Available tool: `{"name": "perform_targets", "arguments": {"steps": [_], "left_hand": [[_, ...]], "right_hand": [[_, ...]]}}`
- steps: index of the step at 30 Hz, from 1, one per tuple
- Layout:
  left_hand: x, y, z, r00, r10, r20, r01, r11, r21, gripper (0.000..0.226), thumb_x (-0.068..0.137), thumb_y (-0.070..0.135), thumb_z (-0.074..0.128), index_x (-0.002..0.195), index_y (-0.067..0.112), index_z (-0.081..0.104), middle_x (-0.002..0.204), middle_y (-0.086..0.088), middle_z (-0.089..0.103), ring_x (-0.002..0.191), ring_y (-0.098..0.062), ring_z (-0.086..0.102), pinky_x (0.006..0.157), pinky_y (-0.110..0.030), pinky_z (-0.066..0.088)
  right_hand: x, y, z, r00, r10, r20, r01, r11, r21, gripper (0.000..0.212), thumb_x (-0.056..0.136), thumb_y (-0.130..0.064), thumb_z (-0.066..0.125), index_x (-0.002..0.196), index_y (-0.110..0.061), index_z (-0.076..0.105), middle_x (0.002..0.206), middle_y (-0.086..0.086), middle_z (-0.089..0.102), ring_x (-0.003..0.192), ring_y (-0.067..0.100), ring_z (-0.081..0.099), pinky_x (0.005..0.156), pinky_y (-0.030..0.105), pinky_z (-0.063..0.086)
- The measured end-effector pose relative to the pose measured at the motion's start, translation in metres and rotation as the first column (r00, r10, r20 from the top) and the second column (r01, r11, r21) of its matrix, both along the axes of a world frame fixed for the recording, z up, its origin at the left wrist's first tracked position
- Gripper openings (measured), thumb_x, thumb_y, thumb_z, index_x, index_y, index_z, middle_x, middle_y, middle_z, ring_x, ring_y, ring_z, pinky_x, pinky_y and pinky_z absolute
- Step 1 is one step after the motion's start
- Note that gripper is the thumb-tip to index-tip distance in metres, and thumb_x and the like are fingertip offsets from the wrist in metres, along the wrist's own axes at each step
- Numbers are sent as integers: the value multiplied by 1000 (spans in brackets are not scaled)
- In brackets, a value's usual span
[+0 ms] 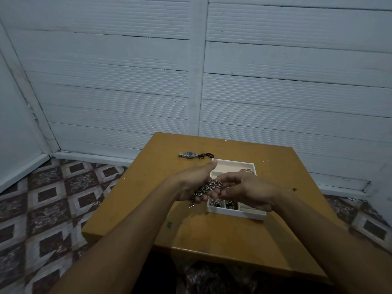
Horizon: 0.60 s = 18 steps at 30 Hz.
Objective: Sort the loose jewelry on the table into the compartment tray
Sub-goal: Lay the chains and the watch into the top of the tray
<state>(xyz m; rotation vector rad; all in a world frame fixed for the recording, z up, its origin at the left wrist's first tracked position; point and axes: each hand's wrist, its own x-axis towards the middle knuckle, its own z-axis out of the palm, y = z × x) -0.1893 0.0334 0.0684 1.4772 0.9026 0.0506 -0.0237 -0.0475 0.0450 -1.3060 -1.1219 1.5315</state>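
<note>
Chain (209, 187) – a bunched length of silver links, held above the table (212, 236) at the left edge of the compartment tray (235, 213).

- Left hand (191, 184): cupped palm-up, fingers curled under the bunch, thumb raised. One end of the chain hangs off the hand's near side, over bare tabletop just left of the tray.
- Right hand (249, 193): above the tray, fingers bent toward the left hand, fingertips closed on the right end of the bunch. Which fingers pinch cannot be told.
- Tray: white rim, right of the table's centre. Beads (218, 202) lie in the near-left compartment; a copper-coloured piece (246, 171) lies in the far-right one.
- Watch (188, 154) and dark cord (206, 155): touching end to end, on the table beyond the tray's far-left corner, near the far edge.
- Open room – a wide bare strip between the tray's near rim and the table's near edge; bare surface to the tray's left.
</note>
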Motion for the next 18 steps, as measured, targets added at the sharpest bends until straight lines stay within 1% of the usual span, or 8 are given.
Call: {"name": "perform_targets", "arguments": {"steps": [2, 4, 5, 8, 11, 13, 15, 18], "left_hand": [[1, 2, 1, 999, -17, -30, 18, 1000, 17, 74, 94, 67, 21, 91, 4, 60, 60, -2, 60, 48, -11, 44, 42, -20, 29], [4, 3, 2, 996, -49, -74, 52, 998, 41, 75, 94, 68, 21, 87, 5, 61, 62, -2, 60, 48, -11, 45, 43, -21, 30], [5, 3, 3, 993, -66, -102, 73, 996, 60, 76, 94, 69, 20, 85, 6, 62, 63, -1, 60, 47, -10, 45, 44, -21, 30], [9, 4, 6, 980, -118, -159, 136, 985, 104, 75, 94, 69, 19, 85, 8, 63, 60, 1, 59, 45, -9, 45, 42, -21, 30], [12, 5, 8, 971, -138, -197, 165, 978, 127, 74, 94, 67, 18, 84, 8, 61, 60, 0, 57, 44, -8, 43, 41, -19, 30], [12, 5, 9, 966, -139, -217, 168, 979, 119, 76, 94, 68, 17, 85, 7, 61, 60, 0, 59, 44, -8, 44, 41, -19, 31], [14, 6, 7, 964, -135, -230, 164, 980, 113, 77, 93, 69, 17, 84, 6, 61, 60, 0, 60, 44, -9, 45, 42, -20, 31], [15, 5, 5, 965, -118, -232, 146, 983, 107, 77, 93, 70, 18, 84, 6, 61, 60, -1, 60, 46, -10, 45, 45, -22, 31]], "right_hand": [[0, 0, -3, 1000, -6, 22, 6, 1000, 4, 29, 86, 20, 51, 111, 9, 59, 103, 19, 66, 99, 25, 64, 100, 36, 47], [0, 0, -5, 999, -32, 21, 32, 999, -1, 25, 86, 19, 52, 105, 4, 59, 98, 17, 67, 93, 21, 66, 91, 29, 51], [0, -1, -6, 999, -42, 2, 42, 999, -1, 26, 86, 20, 52, 104, 2, 57, 99, 17, 66, 93, 21, 66, 91, 30, 50], [2, -2, -10, 993, -24, -111, 25, 1000, 7, 38, 84, 21, 50, 117, 2, 51, 110, 21, 63, 103, 29, 60, 102, 41, 42], [2, -3, -10, 982, 5, -188, -4, 1000, 9, 47, 80, 19, 52, 125, 5, 49, 113, 23, 62, 104, 29, 61, 100, 39, 44], [1, -5, -10, 983, -11, -185, 13, 1000, 9, 36, 84, 17, 52, 118, 5, 52, 104, 20, 65, 97, 25, 64, 90, 32, 52], [0, -8, -11, 982, -45, -182, 46, 999, 1, 25, 88, 11, 52, 111, 2, 55, 97, 16, 67, 93, 23, 66, 83, 29, 54], [1, -10, -16, 966, -91, -241, 91, 996, -13, 17, 86, 7, 55, 101, -1, 57, 99, 19, 66, 95, 26, 66, 85, 33, 56]]}}
